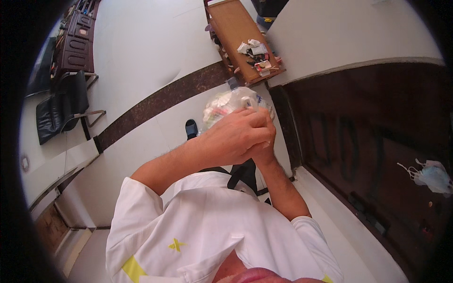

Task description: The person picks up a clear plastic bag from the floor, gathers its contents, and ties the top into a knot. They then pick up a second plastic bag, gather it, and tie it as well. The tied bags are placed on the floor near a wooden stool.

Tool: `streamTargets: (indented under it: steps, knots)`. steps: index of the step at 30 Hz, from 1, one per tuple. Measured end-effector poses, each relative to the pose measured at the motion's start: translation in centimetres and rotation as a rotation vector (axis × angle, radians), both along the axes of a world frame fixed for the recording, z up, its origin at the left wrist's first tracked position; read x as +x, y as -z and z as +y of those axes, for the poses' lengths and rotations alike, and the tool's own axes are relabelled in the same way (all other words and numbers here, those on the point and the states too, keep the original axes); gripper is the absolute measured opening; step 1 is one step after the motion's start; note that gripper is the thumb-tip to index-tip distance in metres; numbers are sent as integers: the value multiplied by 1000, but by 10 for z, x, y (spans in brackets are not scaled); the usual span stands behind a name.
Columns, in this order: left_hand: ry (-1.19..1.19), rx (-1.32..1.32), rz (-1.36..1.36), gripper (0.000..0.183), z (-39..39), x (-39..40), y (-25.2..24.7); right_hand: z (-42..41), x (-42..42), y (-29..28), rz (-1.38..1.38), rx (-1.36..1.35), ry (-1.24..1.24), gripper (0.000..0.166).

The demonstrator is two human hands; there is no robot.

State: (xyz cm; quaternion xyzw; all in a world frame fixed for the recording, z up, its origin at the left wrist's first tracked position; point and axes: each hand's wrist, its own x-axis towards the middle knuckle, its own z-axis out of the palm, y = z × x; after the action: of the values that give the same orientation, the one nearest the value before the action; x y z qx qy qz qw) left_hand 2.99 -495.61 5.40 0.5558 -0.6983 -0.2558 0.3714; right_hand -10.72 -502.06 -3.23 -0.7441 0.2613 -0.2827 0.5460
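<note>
A clear plastic bag (226,102), filled with whitish, crumpled contents, hangs before me at waist height. My left hand (244,131) reaches across and overlaps my right hand (263,154). Both hands are closed at the bag's gathered top. A small pale bit of plastic shows beneath the left fingers. Most of the right hand's fingers are hidden, as is the exact grip. At the bag's far edge is a dark, blurred thing (233,83) that I cannot identify.
Ahead stands a brown wooden table (230,24) bearing small packets and crumpled tissue (253,44). At right is a dark door (339,116) with a face mask (431,177) hanging on it. A black chair (63,109) and a dark wooden cabinet (76,46) stand left. A slipper (191,128) shows below.
</note>
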Motion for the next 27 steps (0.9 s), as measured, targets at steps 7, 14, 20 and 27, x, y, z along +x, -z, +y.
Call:
streamTargets:
  steps: [7, 14, 20, 27]
  knots:
    - [-43, -72, 95, 9, -25, 2, -3, -13, -20, -34, 13, 244, -171, 24]
    - [-62, 95, 354, 6, -14, -5, -14, -13, -63, -24, 93, 483, -418, 16]
    - [-72, 161, 417, 13, -7, -11, -14, -1, -54, -52, 60, 590, -324, 22]
    - [-256, 45, 330, 14, 13, -14, -17, -4, -57, -62, 86, 622, -108, 40]
